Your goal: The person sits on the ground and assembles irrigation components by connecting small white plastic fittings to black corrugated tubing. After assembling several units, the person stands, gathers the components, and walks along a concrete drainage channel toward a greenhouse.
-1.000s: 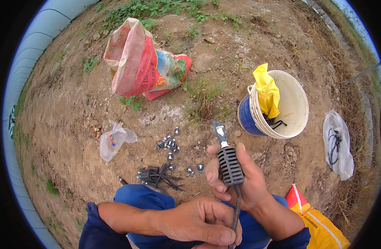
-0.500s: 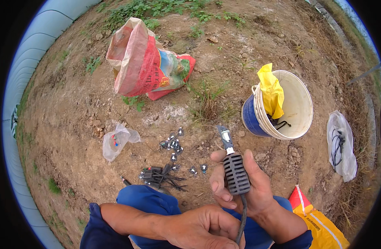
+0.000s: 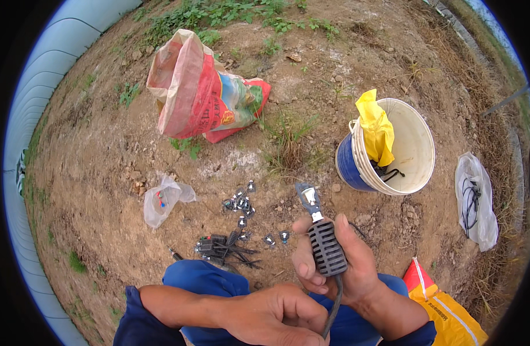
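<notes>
My right hand [image 3: 357, 265] grips a black slotted cylinder [image 3: 327, 248] between thumb and fingers. From its top end stands a small clear sprinkler head [image 3: 309, 197] with a white centre, pointing away from me. A thin dark tube [image 3: 335, 305] leaves the cylinder's lower end. My left hand [image 3: 276, 317] is closed around this tube near the bottom edge, where the tube's end is hidden. Beyond my left knee lies a pile of similar black slotted cylinders with tubes [image 3: 218, 247]. Several loose clear-and-white sprinkler heads [image 3: 242, 203] are scattered past it.
A red and white woven sack [image 3: 187, 109] leans open on the soil. To the right stands a blue and white bucket [image 3: 412, 179] with a yellow bag [image 3: 375, 130] over its rim. Clear plastic bags [image 3: 161, 210] lie on both sides; a yellow sack [image 3: 449, 317] is by my right knee.
The sprinkler head has turned, showing its broader face, and its tip has shifted slightly left and nearer. Both hands keep their holds; the left has moved slightly left.
</notes>
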Tool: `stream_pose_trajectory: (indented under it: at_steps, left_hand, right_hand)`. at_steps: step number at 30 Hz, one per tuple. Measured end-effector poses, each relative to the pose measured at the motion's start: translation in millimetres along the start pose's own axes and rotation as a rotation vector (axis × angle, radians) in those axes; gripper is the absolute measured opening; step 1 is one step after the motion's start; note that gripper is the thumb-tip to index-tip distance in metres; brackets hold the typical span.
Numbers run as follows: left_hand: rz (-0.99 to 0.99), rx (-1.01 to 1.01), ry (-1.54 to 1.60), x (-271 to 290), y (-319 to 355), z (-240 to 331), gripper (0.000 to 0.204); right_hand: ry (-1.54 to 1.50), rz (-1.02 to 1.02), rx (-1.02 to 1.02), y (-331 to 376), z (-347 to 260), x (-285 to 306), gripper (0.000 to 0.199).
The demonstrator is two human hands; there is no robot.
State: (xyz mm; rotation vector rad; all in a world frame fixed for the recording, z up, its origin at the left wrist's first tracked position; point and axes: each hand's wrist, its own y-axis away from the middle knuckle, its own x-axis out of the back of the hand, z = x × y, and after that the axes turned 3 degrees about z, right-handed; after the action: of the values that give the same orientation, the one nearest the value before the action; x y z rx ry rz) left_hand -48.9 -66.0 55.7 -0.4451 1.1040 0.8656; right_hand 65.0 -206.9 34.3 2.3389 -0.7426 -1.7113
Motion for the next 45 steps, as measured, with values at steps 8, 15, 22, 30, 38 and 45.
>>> stream_pose_trajectory:
  at_steps: [8, 15, 22, 30, 38, 45]
  left_hand:
    - [0.945, -0.444, -0.396, 40, -9, 22, 0.051]
    - [0.944, -0.242, -0.384, 57, -13, 30, 0.049]
    - [0.843, -0.219, -0.278, 61, -10, 33, 0.033]
    - [0.950, -0.284, -0.410, 69, -10, 32, 0.072]
    - [1.053, -0.313, -0.452, 71, -10, 35, 0.069]
    - [1.116, -0.476, -0.470, 69, -7, 35, 0.049]
  right_hand:
    - [0.153, 0.136, -0.066, 4, -3, -7, 0.045]
    - [0.404, 0.219, -0.124, 2, -1, -13, 0.049]
    - [0.414, 0.226, -0.124, 1, -3, -9, 0.051]
    - [0.431, 0.243, -0.140, 0, -4, -8, 0.052]
    - [0.435, 0.264, -0.146, -1, -2, -8, 0.053]
    - [0.411, 0.259, -0.155, -1, -2, -3, 0.052]
